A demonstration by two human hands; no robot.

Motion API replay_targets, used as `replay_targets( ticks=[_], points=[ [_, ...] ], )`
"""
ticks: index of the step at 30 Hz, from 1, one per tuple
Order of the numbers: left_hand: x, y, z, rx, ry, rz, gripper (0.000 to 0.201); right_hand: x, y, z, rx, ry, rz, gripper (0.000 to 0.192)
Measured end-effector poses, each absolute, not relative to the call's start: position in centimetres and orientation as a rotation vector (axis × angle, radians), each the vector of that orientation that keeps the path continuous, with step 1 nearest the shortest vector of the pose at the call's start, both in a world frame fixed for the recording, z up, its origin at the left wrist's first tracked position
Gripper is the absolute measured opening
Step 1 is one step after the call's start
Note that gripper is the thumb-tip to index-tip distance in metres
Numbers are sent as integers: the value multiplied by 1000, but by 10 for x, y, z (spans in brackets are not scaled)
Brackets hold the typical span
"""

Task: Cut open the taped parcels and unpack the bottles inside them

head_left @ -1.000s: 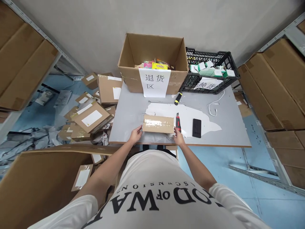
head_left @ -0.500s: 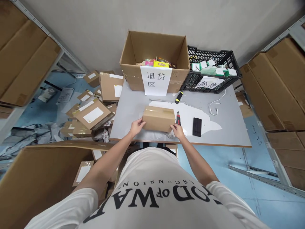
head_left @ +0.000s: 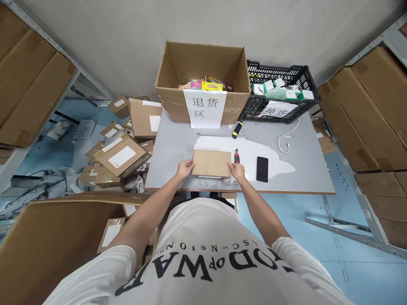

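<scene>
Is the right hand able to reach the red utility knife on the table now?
Probably yes. The right hand grips the small cardboard box at its right end, and the red utility knife lies just beyond the fingers, with nothing between.

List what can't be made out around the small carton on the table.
- Small cardboard box, head view: its underside and contents are hidden; only a plain face shows.
- Left hand and right hand: fingertips are partly behind the box ends.
- Red box cutter: partly hidden by the right hand.
- Black crate: its paper sign is foreshortened and unreadable.
- Large open carton: contents too small to identify.
</scene>
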State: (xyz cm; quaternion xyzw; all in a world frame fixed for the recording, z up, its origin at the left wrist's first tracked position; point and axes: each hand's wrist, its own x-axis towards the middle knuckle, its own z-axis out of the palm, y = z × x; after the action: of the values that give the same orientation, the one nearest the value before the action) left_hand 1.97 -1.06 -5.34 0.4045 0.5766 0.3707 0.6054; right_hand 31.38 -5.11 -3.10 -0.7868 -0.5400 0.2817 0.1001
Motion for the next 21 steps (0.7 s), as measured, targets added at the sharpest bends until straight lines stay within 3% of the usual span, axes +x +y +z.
replay_targets(
  ticks=[13, 19, 21],
  points=[
    [18, -17, -73, 878, 1446, 882, 58, 320, -61, -58, -2112, -1266, 981, 55],
    [6, -36, -83, 939, 1435, 856, 51, 318, -96, -72, -1923, -1176, 1092, 41],
    [4, -45, -86, 988, 1404, 823, 55, 316, -106, -75, -1867, -1288, 1132, 48]
  ],
)
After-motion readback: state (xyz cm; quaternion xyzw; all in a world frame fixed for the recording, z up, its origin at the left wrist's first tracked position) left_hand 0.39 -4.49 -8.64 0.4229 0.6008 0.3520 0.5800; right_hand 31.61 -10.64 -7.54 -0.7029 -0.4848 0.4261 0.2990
